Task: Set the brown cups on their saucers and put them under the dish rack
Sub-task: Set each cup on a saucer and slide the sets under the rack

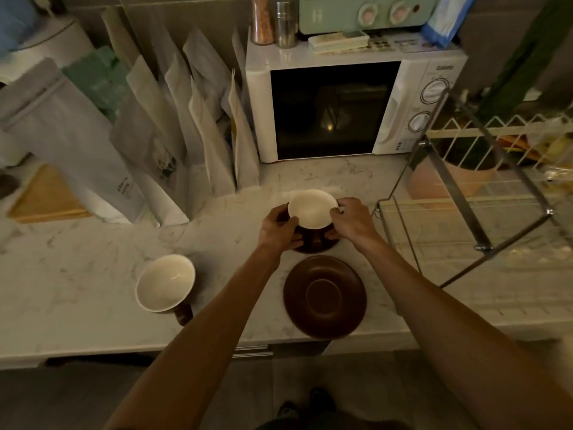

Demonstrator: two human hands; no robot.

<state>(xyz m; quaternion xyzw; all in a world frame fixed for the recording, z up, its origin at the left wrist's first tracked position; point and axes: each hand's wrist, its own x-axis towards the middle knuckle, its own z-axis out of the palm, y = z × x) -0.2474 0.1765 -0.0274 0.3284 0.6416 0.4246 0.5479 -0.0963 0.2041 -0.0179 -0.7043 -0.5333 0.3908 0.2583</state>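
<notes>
Empty saucer [324, 297] at counter [93, 274] front edge, lower centre. Second cup [165, 283] lower left, bare counter around. Mid-frame: left hand [279, 228], right hand [350, 220] grip cup [312, 209] on saucer [313, 246]. Dish rack [465, 193] right, microwave [350, 110] behind.

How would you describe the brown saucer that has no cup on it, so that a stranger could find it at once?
Start at the white microwave and come straight toward the counter's front edge, past the two hands around a cup. The empty brown saucer lies there, flat and bare, with a ringed centre; the other saucer carries a cup.
</notes>
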